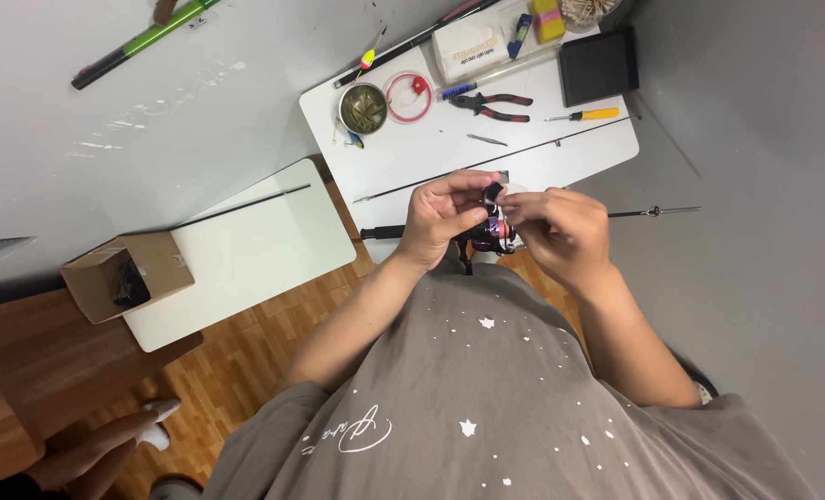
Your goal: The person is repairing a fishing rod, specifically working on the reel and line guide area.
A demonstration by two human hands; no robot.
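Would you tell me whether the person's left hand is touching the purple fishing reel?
Touching. The head view shows the left hand wrapped against the purple fishing reel, its fingers closed over the reel's top with no gap, while the right hand pinches beside it.

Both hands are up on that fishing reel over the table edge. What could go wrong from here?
1. The left hand and right hand hold the reel past the table edge; a slip would probably drop it to the floor.
2. The thin rod lies just beyond the hands and could be knocked.
3. The pliers and screwdriver lie loose nearby.
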